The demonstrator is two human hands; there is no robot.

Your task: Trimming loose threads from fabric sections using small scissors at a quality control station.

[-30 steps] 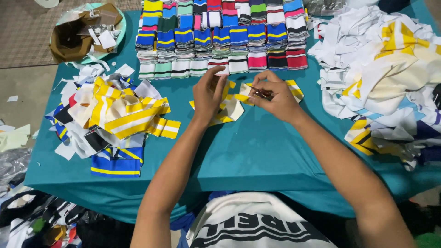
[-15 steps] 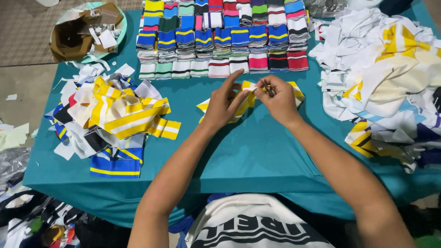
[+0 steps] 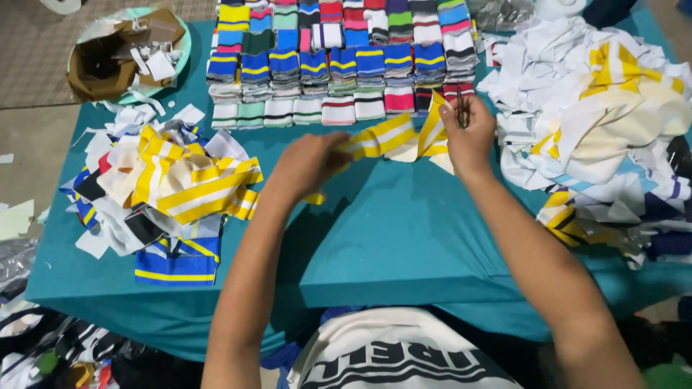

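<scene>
A yellow and white striped knit strip (image 3: 382, 139) stretches between my two hands above the teal table (image 3: 404, 238). My left hand (image 3: 306, 166) grips its left end, with a short bit of the strip hanging below the fingers. My right hand (image 3: 468, 133) holds the right end, which folds upward, and also holds a small pair of dark snips (image 3: 461, 112) against the fabric.
Rows of folded striped knit pieces (image 3: 339, 61) line the table's far side. A loose heap of yellow, white and blue strips (image 3: 166, 191) lies at the left, a bigger heap of white and yellow pieces (image 3: 605, 122) at the right. A bowl with scraps (image 3: 126, 54) sits at the far left corner.
My hands were close together over the folded strip. They have moved apart, left hand leftward and right hand to the right, and the strip is pulled out long between them.
</scene>
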